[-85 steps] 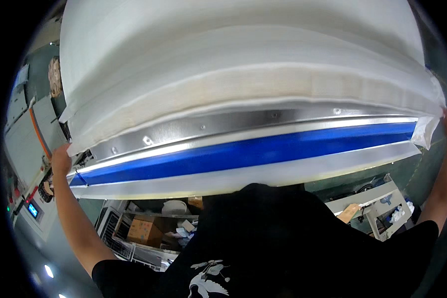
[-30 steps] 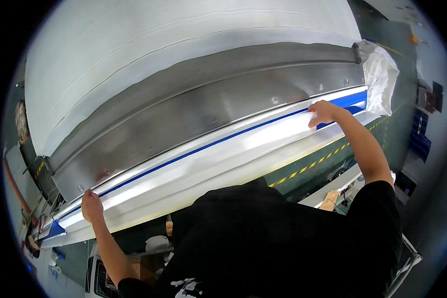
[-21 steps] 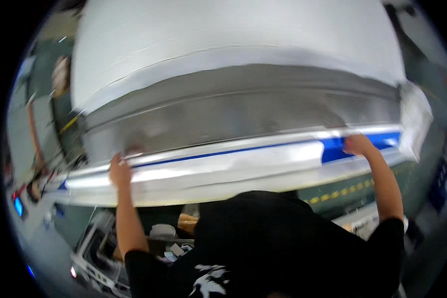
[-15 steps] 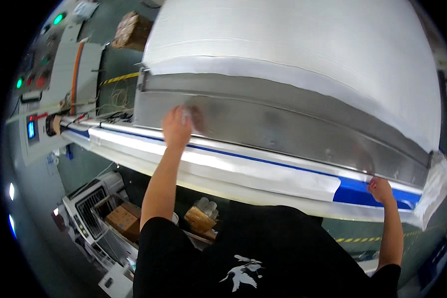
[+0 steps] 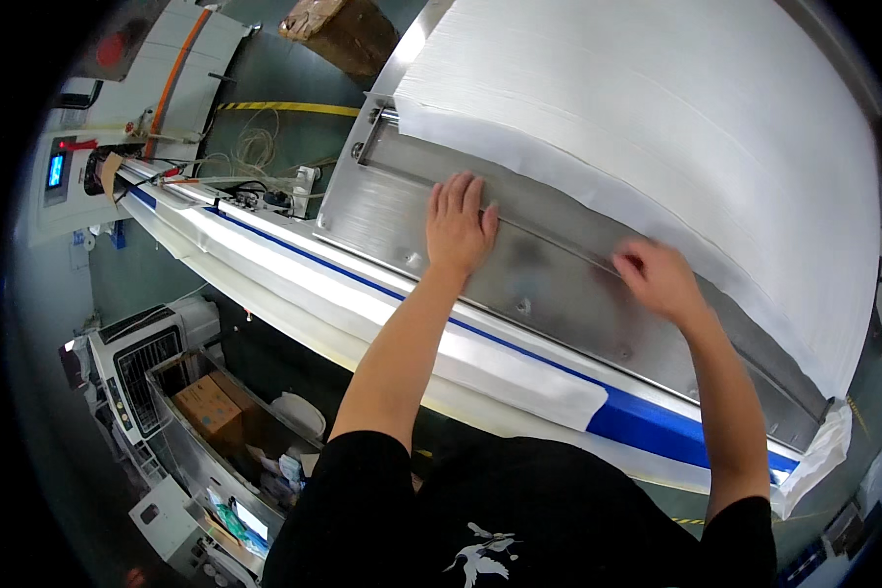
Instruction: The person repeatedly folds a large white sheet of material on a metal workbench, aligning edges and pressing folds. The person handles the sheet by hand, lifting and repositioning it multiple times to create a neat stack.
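Observation:
A long grey metal plate (image 5: 570, 294) slopes in front of me, with a wide white sheet (image 5: 647, 108) of material lying beyond it. My left hand (image 5: 461, 223) rests palm down on the plate's left part, fingers stretched out and holding nothing. Farther right, my right hand (image 5: 660, 279) is curled closed at the plate, near the sheet's edge and slightly blurred. Whatever its fingers may hold is hidden. Below the plate runs a long rail with a white strip (image 5: 519, 377) and a blue strip (image 5: 647, 429).
A white machine cabinet (image 5: 171, 83) with a small lit screen stands at the left, cables (image 5: 255, 147) beside it. A brown cardboard box (image 5: 341, 34) is on the floor behind. At lower left are a metal cart (image 5: 211, 465) with a carton (image 5: 209, 407) and a white louvred unit (image 5: 147, 363).
My left hand has gone up the plate and its fingers have spread. The right hand has moved from the rail's right end up and left onto the plate. The whole view has turned.

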A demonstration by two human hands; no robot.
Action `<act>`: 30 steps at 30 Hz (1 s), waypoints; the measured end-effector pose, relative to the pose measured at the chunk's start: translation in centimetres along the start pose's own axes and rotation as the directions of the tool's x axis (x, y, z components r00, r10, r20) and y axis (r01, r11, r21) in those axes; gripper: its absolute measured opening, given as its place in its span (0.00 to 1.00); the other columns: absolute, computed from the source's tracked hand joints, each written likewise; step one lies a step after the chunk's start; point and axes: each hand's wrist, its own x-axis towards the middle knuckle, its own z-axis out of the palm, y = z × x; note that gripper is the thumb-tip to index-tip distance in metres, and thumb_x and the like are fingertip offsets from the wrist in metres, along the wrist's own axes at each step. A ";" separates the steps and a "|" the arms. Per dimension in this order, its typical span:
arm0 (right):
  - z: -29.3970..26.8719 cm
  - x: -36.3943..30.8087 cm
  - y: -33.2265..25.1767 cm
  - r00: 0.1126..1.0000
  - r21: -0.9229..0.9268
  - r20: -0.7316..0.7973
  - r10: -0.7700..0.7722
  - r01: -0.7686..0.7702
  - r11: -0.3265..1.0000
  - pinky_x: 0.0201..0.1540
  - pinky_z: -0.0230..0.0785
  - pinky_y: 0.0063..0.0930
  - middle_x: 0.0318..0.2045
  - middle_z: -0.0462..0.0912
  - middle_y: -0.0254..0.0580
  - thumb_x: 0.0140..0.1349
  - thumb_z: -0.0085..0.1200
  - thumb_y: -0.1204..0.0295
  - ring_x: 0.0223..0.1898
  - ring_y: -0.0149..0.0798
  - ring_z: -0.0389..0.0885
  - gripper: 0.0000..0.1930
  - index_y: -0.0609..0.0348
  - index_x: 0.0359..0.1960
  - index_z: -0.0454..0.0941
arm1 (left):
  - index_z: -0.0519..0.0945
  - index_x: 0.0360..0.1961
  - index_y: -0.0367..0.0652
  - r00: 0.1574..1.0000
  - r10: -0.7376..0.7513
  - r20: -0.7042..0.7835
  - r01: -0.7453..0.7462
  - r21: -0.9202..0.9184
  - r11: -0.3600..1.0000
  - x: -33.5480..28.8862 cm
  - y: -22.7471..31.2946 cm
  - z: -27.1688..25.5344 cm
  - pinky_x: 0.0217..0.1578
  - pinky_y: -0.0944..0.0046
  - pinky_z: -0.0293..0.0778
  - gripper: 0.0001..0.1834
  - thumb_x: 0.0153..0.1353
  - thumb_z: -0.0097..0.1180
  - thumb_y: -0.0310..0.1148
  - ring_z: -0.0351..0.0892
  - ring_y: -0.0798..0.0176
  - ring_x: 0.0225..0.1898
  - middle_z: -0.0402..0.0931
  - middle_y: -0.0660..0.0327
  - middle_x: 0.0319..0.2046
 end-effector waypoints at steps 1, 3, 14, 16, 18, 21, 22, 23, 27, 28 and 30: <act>0.3 3.2 -1.7 0.986 -0.069 -0.088 -0.143 0.137 0.988 0.33 0.69 0.35 0.27 0.80 0.45 0.60 0.51 0.64 0.28 0.45 0.78 0.10 0.58 0.34 0.78 | 0.71 0.53 0.41 1.000 -0.003 0.000 0.003 -0.017 1.000 0.1 -0.2 0.2 0.64 0.47 0.54 0.22 0.60 0.50 0.42 0.64 0.51 0.61 0.68 0.54 0.56; -0.4 8.7 -6.0 0.988 0.056 -0.097 -0.116 0.122 0.991 0.36 0.70 0.42 0.29 0.80 0.47 0.60 0.49 0.64 0.32 0.51 0.78 0.09 0.56 0.32 0.77 | 0.72 0.53 0.41 1.000 -0.001 0.001 0.001 -0.024 1.000 0.7 0.2 -0.1 0.63 0.48 0.54 0.22 0.60 0.50 0.42 0.64 0.51 0.61 0.68 0.54 0.56; 0.7 29.0 -12.3 0.929 -0.001 -0.196 -0.314 0.320 0.947 0.39 0.73 0.35 0.28 0.84 0.42 0.55 0.54 0.63 0.31 0.43 0.81 0.10 0.56 0.31 0.81 | 0.71 0.53 0.41 0.998 -0.031 0.048 0.036 -0.114 0.993 1.1 0.0 -0.6 0.61 0.44 0.55 0.22 0.61 0.50 0.40 0.64 0.47 0.59 0.67 0.51 0.55; 0.9 29.7 -12.2 0.934 -0.007 -0.191 -0.303 0.308 0.951 0.40 0.74 0.37 0.28 0.84 0.43 0.53 0.54 0.63 0.32 0.46 0.81 0.10 0.54 0.30 0.82 | 0.71 0.53 0.41 0.997 -0.039 0.065 0.046 -0.117 0.992 1.1 -0.1 -0.6 0.62 0.44 0.55 0.22 0.61 0.50 0.40 0.64 0.47 0.60 0.67 0.51 0.55; 1.1 29.8 -12.1 0.929 -0.030 -0.208 -0.306 0.307 0.951 0.39 0.74 0.37 0.28 0.84 0.43 0.53 0.54 0.63 0.32 0.45 0.81 0.10 0.54 0.30 0.82 | 0.71 0.54 0.41 0.995 -0.041 0.087 0.052 -0.121 0.991 1.1 -0.1 -0.7 0.62 0.45 0.54 0.22 0.61 0.50 0.40 0.63 0.47 0.60 0.67 0.51 0.56; 1.1 29.7 -12.3 0.935 -0.023 -0.208 -0.288 0.289 0.957 0.35 0.72 0.29 0.25 0.83 0.39 0.55 0.56 0.65 0.27 0.36 0.80 0.10 0.59 0.30 0.81 | 0.71 0.54 0.41 0.994 -0.046 0.102 0.059 -0.128 0.990 1.0 -0.2 -0.7 0.63 0.45 0.53 0.22 0.61 0.50 0.40 0.62 0.47 0.61 0.66 0.51 0.56; 1.2 29.5 -12.4 0.936 -0.029 -0.215 -0.278 0.278 0.960 0.35 0.72 0.29 0.25 0.83 0.39 0.55 0.56 0.64 0.27 0.36 0.80 0.10 0.59 0.30 0.81 | 0.70 0.54 0.41 0.994 -0.048 0.103 0.061 -0.129 0.990 1.1 -0.2 -0.7 0.63 0.44 0.53 0.22 0.61 0.50 0.40 0.62 0.47 0.61 0.66 0.51 0.56; 1.4 29.4 -12.6 0.938 -0.033 -0.222 -0.268 0.268 0.963 0.34 0.72 0.29 0.25 0.83 0.38 0.55 0.56 0.64 0.27 0.36 0.80 0.10 0.58 0.30 0.81 | 0.70 0.55 0.41 0.994 -0.047 0.097 0.060 -0.134 0.989 1.0 -0.3 -0.6 0.62 0.45 0.53 0.23 0.61 0.50 0.40 0.62 0.47 0.61 0.66 0.51 0.56; 1.7 29.4 -11.7 0.898 -0.113 -0.315 -0.308 0.287 0.951 0.33 0.73 0.30 0.24 0.83 0.36 0.54 0.56 0.63 0.26 0.37 0.81 0.09 0.55 0.30 0.81 | 0.70 0.55 0.41 0.998 -0.051 0.038 0.058 -0.220 0.974 2.0 -1.0 -0.8 0.60 0.46 0.56 0.23 0.59 0.51 0.38 0.63 0.46 0.59 0.66 0.51 0.56; 1.9 29.5 -11.5 0.888 -0.129 -0.331 -0.319 0.292 0.948 0.33 0.73 0.31 0.23 0.83 0.36 0.54 0.56 0.63 0.26 0.37 0.81 0.10 0.54 0.30 0.81 | 0.70 0.56 0.41 0.998 -0.058 0.017 0.061 -0.257 0.965 2.6 -1.6 -1.0 0.59 0.46 0.57 0.24 0.59 0.51 0.38 0.64 0.46 0.59 0.66 0.52 0.56; 2.0 29.5 -11.1 0.869 -0.164 -0.362 -0.338 0.298 0.941 0.32 0.73 0.31 0.23 0.83 0.35 0.54 0.56 0.62 0.26 0.37 0.81 0.10 0.53 0.30 0.81 | 0.69 0.58 0.42 0.993 -0.050 -0.107 0.038 -0.111 0.993 5.2 -3.5 -1.2 0.57 0.47 0.58 0.25 0.58 0.51 0.37 0.65 0.47 0.57 0.67 0.52 0.57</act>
